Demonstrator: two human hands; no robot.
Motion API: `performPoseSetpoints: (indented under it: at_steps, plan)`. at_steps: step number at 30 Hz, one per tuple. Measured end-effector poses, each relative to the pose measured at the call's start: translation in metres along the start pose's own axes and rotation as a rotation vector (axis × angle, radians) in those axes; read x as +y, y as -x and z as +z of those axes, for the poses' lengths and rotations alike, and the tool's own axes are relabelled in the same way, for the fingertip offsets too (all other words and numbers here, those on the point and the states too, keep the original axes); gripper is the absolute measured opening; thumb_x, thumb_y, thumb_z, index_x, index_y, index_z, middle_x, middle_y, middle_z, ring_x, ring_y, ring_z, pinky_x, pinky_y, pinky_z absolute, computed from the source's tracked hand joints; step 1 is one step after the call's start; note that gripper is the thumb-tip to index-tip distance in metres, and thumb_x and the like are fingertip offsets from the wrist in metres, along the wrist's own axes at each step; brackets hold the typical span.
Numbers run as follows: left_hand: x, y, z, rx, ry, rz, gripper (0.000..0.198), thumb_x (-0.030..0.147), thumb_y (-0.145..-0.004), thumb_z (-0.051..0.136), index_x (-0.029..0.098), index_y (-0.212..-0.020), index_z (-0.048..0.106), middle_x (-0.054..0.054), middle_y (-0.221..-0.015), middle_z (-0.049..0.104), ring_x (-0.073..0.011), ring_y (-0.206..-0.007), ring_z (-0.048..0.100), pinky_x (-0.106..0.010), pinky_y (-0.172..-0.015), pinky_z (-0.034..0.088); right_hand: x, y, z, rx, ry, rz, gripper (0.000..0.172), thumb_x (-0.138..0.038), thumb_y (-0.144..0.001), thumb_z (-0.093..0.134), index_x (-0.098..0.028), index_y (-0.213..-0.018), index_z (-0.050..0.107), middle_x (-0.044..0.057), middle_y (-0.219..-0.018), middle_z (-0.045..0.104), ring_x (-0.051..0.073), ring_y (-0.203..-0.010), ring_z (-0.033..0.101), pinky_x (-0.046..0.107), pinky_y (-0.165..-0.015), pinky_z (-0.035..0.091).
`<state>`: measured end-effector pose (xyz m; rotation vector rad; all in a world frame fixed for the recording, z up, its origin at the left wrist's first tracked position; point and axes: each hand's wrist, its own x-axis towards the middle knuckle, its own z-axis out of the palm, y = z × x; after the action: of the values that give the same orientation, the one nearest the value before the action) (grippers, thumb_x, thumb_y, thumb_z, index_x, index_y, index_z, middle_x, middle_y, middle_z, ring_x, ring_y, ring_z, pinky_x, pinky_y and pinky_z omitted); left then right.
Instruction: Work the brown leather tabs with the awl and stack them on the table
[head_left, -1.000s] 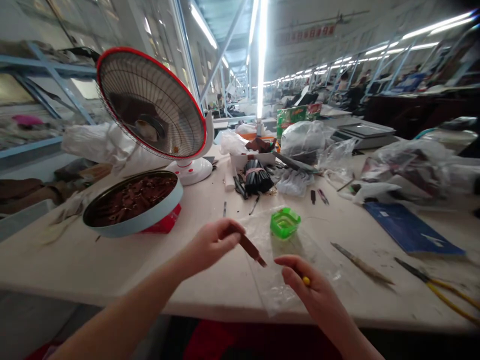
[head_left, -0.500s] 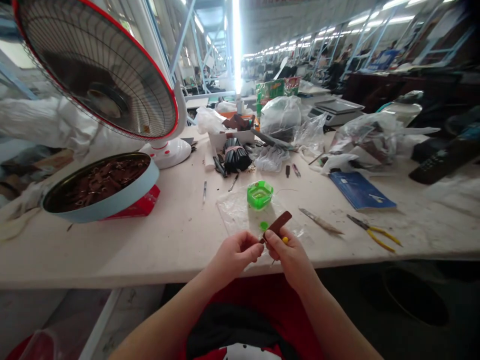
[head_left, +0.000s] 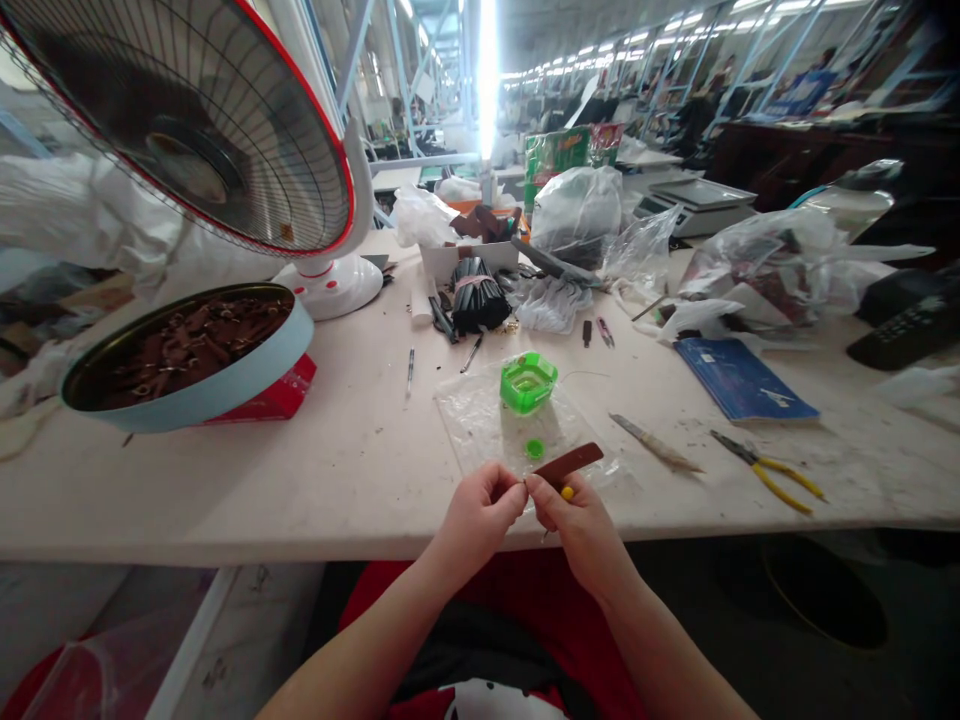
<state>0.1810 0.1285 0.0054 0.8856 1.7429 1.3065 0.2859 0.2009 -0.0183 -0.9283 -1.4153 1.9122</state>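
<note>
My left hand (head_left: 480, 515) and my right hand (head_left: 579, 520) meet at the near table edge, both pinched on one end of a small brown leather strip (head_left: 571, 462) that points up and right. A yellow-tipped tool (head_left: 567, 493) also shows in my right hand. Just beyond lie a clear plastic sheet (head_left: 480, 425), a green plastic cup (head_left: 528, 382) and a small green cap (head_left: 534, 448).
A round tin of brown leather pieces (head_left: 187, 350) sits left, under a red-rimmed heater dish (head_left: 187, 120). Yellow-handled pliers (head_left: 772, 472), a blade tool (head_left: 654, 442), a blue book (head_left: 742, 378), a bundle of black strips (head_left: 474, 296) and plastic bags (head_left: 757, 265) lie further back and to the right.
My hands came together at the table edge; the strip passed from the left hand alone into both hands. The view dropped and pulled back.
</note>
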Motion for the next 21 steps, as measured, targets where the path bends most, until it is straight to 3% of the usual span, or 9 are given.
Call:
performPoseSetpoints:
  at_steps: [4,8,16,21]
  plan:
    - [0.005,0.001,-0.002,-0.041,0.034,-0.005,0.017,0.031,-0.073,0.051,0.017,-0.065,0.045,0.005,-0.056,0.044,-0.0091,-0.054,0.039,-0.023,-0.053,0.032,-0.002,-0.001,-0.001,-0.069,-0.139,0.033,0.03,-0.044,-0.073,0.064,-0.016,-0.074,0.053,-0.006,-0.054,0.04,0.006,-0.047,0.031,0.021,-0.042,0.021]
    - [0.006,0.007,-0.003,-0.012,-0.023,0.033,0.019,0.031,-0.075,0.051,0.017,-0.064,0.045,0.005,-0.056,0.043,-0.0089,-0.054,0.039,-0.022,-0.052,0.031,-0.002,0.001,0.002,-0.089,-0.194,0.036,0.027,-0.041,-0.075,0.063,-0.016,-0.074,0.053,-0.006,-0.055,0.04,0.006,-0.047,0.031,0.02,-0.043,0.021]
    - [-0.006,0.009,0.006,0.09,-0.111,0.056,0.02,0.03,-0.077,0.049,0.017,-0.063,0.046,0.004,-0.056,0.045,-0.0092,-0.054,0.04,-0.022,-0.052,0.032,0.012,0.008,0.01,0.017,-0.131,0.036,0.032,-0.045,-0.071,0.065,-0.016,-0.07,0.051,-0.007,-0.053,0.036,0.007,-0.048,0.028,0.021,-0.043,0.022]
    - [-0.008,0.005,0.001,-0.016,0.042,-0.055,0.02,0.033,-0.072,0.051,0.017,-0.062,0.045,0.005,-0.053,0.045,-0.0092,-0.051,0.042,-0.023,-0.052,0.034,0.013,0.006,-0.002,-0.058,-0.121,0.06,0.029,-0.041,-0.074,0.063,-0.017,-0.066,0.048,-0.006,-0.053,0.039,0.007,-0.047,0.029,0.022,-0.043,0.021]
